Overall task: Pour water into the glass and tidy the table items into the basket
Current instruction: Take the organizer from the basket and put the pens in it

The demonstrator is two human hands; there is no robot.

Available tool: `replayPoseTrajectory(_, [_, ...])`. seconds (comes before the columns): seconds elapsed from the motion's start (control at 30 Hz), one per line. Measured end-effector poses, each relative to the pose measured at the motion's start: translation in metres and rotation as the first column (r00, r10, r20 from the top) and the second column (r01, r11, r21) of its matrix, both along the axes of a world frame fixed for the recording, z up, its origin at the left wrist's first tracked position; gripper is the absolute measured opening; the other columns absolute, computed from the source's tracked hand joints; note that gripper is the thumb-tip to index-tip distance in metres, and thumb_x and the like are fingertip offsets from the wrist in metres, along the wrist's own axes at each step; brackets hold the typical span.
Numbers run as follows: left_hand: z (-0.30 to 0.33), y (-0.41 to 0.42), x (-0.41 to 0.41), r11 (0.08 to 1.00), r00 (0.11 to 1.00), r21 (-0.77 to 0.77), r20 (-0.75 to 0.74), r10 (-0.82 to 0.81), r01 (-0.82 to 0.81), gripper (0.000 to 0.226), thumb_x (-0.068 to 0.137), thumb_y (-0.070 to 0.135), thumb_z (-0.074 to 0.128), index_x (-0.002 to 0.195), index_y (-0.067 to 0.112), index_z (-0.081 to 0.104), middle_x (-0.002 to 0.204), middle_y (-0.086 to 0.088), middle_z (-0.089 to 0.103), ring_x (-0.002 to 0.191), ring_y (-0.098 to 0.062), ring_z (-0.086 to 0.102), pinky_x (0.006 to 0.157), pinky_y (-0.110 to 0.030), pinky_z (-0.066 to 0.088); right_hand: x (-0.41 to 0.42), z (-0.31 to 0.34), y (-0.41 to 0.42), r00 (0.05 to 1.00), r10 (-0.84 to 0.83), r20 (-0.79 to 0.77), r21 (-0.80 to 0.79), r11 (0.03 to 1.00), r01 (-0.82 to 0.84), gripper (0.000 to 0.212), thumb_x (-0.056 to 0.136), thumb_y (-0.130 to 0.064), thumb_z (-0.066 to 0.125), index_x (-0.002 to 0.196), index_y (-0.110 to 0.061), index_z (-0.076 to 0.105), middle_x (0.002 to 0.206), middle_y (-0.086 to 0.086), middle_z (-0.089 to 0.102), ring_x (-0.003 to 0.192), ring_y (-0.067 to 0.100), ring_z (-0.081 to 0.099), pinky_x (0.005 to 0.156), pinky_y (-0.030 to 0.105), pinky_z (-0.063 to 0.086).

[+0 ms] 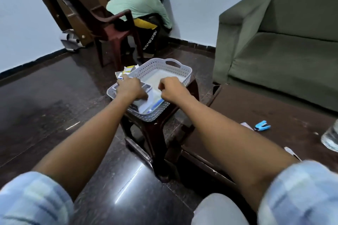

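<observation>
A white perforated basket sits on a dark brown stool in the middle of the view. Both my hands are inside it. My left hand rests on flat white and grey items lying in the basket's near left part, fingers spread down on them. My right hand hovers over the basket with its fingers curled shut and nothing visible in it. Small yellow and white boxes lie just beyond the basket's left rim. A glass with water stands at the right edge on a low brown table.
A blue stapler and scraps of white paper lie on the low table. A green sofa stands behind it. A brown plastic chair stands behind the stool, and beyond it a person in a green shirt bends toward the wall.
</observation>
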State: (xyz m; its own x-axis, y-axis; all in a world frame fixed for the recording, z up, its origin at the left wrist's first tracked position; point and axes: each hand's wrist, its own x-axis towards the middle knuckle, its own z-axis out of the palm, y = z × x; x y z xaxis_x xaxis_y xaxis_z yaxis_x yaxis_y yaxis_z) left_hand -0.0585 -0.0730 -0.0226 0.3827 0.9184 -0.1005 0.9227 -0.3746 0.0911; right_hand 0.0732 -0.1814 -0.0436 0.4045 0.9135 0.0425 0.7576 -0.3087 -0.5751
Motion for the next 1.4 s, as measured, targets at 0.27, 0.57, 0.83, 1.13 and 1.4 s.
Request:
replayPoseTrajectory(0.27, [-0.01, 0.019, -0.008, 0.998, 0.992, -0.049, 0.127, -0.02, 0.027, 0.057, 0.069, 0.046, 0.087, 0.118, 0.022, 0.069, 0.144, -0.02, 0.039, 0.135, -0.051, 0.04, 0.114, -0.053, 0.043, -0.02, -0.031, 0.072, 0.942, -0.012, 0.336, -0.439, 0.882, 0.168, 0.045, 0.093, -0.032, 0.06, 0.137, -0.023, 0.057, 0.14, 0.007, 0.059, 0.138, 0.034, 0.043, 0.116, 0.059, 0.023])
replayPoseTrajectory(0.57, [0.037, 0.005, -0.011, 0.997, 0.908, 0.077, 0.418, -0.038, 0.006, 0.054, 0.07, 0.04, 0.087, 0.119, 0.028, 0.068, 0.143, -0.015, 0.039, 0.138, -0.046, 0.038, 0.108, -0.055, 0.045, 0.026, 0.01, 0.024, 0.937, -0.316, 0.147, 0.024, 0.948, 0.316, 0.033, 0.086, -0.022, 0.061, 0.117, -0.018, 0.073, 0.124, 0.011, 0.069, 0.131, 0.034, 0.05, 0.108, 0.049, 0.041])
replayPoseTrajectory(0.83, [0.081, -0.126, 0.095, 0.935, 0.777, 0.102, 0.53, -0.339, 0.339, 0.053, 0.066, 0.034, 0.086, 0.117, 0.029, 0.07, 0.136, -0.013, 0.045, 0.129, -0.04, 0.049, 0.113, -0.041, 0.042, 0.158, 0.061, -0.161, 0.79, -0.599, -0.132, 0.219, 0.76, 0.612, 0.037, 0.087, -0.025, 0.073, 0.062, -0.013, 0.049, 0.073, 0.006, 0.057, 0.083, 0.027, 0.056, 0.069, 0.03, 0.035])
replayPoseTrajectory(1.13, [-0.017, -0.334, 0.166, 0.507, 0.536, -0.205, 0.126, -0.835, 0.837, 0.059, 0.063, 0.038, 0.092, 0.115, 0.024, 0.067, 0.134, -0.011, 0.041, 0.121, -0.035, 0.054, 0.103, -0.037, 0.052, 0.209, 0.048, -0.376, 0.491, -0.818, -0.3, 0.167, 0.461, 0.871, 0.037, 0.084, -0.027, 0.073, 0.061, -0.01, 0.05, 0.069, 0.002, 0.051, 0.078, 0.024, 0.052, 0.055, 0.029, 0.036])
replayPoseTrajectory(1.4, [-0.073, -0.363, 0.158, 0.333, 0.337, -0.252, -0.029, -0.941, 0.909, 0.059, 0.063, 0.026, 0.092, 0.115, 0.024, 0.062, 0.141, -0.006, 0.031, 0.132, -0.031, 0.04, 0.107, -0.04, 0.048, 0.211, 0.038, -0.434, 0.436, -0.823, -0.365, 0.142, 0.414, 0.899, 0.034, 0.085, -0.028, 0.073, 0.062, -0.014, 0.052, 0.068, 0.0, 0.053, 0.072, 0.022, 0.05, 0.054, 0.03, 0.035])
